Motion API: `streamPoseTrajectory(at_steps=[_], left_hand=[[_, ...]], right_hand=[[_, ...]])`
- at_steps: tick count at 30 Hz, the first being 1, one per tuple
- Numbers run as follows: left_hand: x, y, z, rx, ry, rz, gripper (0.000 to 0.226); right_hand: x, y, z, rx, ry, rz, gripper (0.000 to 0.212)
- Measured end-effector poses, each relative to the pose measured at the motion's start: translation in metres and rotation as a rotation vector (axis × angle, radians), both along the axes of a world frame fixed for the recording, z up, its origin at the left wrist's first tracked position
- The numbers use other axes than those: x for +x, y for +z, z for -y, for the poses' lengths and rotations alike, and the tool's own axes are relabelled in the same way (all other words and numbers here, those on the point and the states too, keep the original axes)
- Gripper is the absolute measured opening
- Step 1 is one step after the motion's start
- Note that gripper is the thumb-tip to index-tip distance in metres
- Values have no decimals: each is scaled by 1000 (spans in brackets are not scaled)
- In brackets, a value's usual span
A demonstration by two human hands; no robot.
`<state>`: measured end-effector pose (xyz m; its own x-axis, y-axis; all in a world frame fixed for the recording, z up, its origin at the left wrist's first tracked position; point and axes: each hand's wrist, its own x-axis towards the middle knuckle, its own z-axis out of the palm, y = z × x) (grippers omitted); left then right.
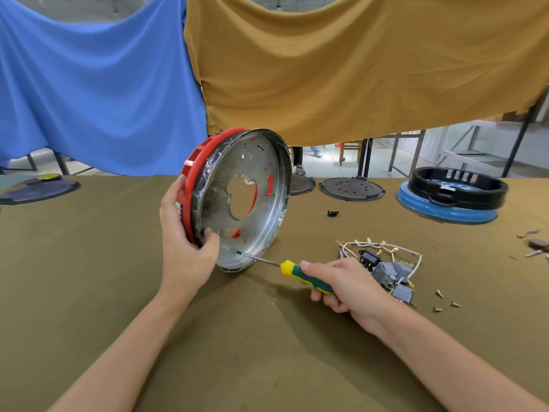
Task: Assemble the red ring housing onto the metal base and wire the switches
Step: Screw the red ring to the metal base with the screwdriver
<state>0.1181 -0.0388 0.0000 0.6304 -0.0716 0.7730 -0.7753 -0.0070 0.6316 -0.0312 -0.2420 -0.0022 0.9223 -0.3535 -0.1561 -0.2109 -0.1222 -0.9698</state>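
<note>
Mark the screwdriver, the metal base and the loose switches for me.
screwdriver (309,275): head view, on its green and yellow handle.
metal base (219,200): head view, on the flat plate left of its centre hole.
switches (384,272): head view, on a grey switch body.

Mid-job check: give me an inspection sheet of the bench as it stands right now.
Surface: olive cloth-covered table.
Job's things: red ring housing sits behind the metal base, stood on edge; switches loose on the table.
Clutter: loose screws; dark round lids; black ring on blue base.
Grippers: left hand grips the assembly's rim; right hand holds the screwdriver, tip at the base's lower rim.
Cables: white wires, unconnected.
Surroundings: blue and tan cloths hung behind.
</note>
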Motion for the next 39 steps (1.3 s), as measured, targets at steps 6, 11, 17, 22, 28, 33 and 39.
streamPoseTrajectory(at_steps=[6,11,17,22,28,33,39], left_hand=[[6,3,-2,-191,-2,-192,82],[2,0,0,-36,2,-50,82],[10,5,-8,-160,116,-87,80],[21,11,-13,-560,-84,-675,68],[14,13,-15,-393,-311,-950,54],[8,12,-12,-269,-466,-957,45],[4,18,-12,-260,-630,-861,51]], right_hand=[[-2,9,-1,-525,-57,88,44],[-8,11,0,-506,-43,116,41],[-9,19,6,-272,-128,146,39],[-5,19,6,258,-156,319,22],[-1,11,8,178,-253,325,36],[1,8,11,238,-275,326,49],[5,3,8,286,-334,321,30]])
